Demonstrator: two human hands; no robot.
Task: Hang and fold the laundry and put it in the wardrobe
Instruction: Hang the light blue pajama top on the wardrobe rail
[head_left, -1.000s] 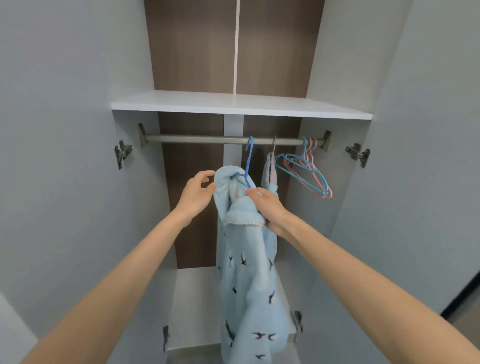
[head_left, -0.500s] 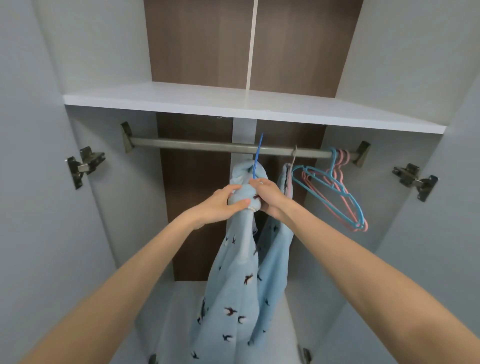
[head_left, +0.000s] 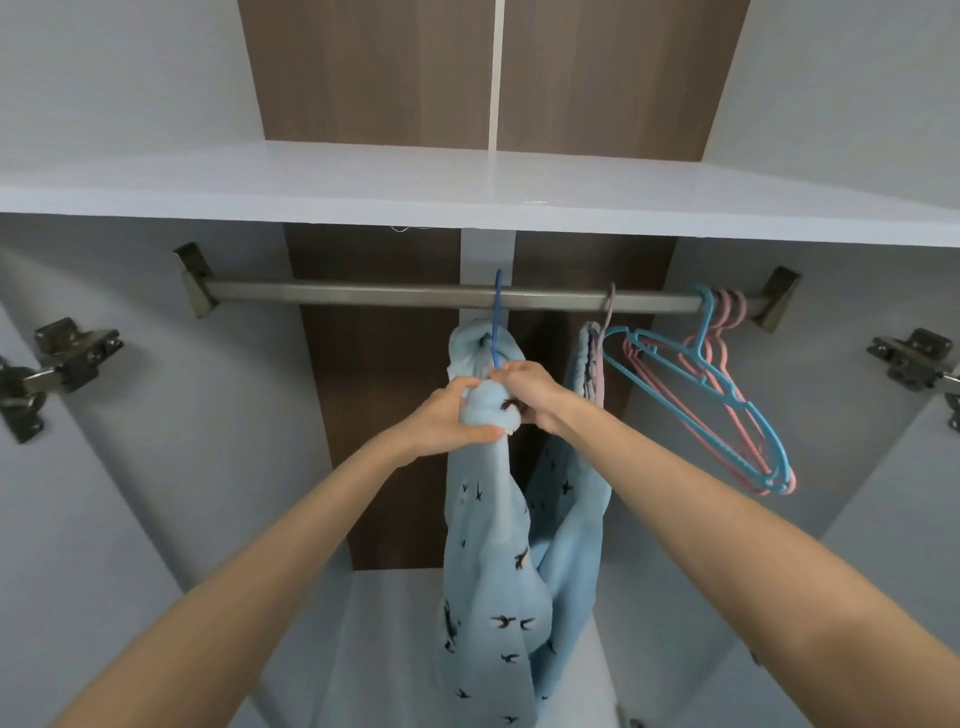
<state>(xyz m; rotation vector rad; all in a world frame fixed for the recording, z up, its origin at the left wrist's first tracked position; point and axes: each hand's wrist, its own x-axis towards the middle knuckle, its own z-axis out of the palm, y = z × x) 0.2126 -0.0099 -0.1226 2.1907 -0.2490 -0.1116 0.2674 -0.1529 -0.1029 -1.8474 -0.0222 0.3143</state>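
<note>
Wardrobe (head_left: 156, 467) open in front of you, left hinge (head_left: 57, 364) on its side wall, shelf (head_left: 363, 182) above the rail (head_left: 337, 295).

Your left hand (head_left: 447, 421) has thumb and fingers curled round the bunched top of the bird-print garment (head_left: 493, 545). The garment is at mid-rail on the blue hanger (head_left: 497, 317), whose hook crosses the rail. Its long axis is vertical: top at your hands, body hanging straight down, hem out of frame.

Your right hand (head_left: 530, 389) grips the same bunch from the right, fingertips at the base of the hanger's neck.

Just right of that hangs a second light-blue piece (head_left: 576, 519) on its own hook. Further right are the empty hangers (head_left: 748, 421), blue and pink, tilted. Right hinge (head_left: 914, 358) at the edge.
</note>
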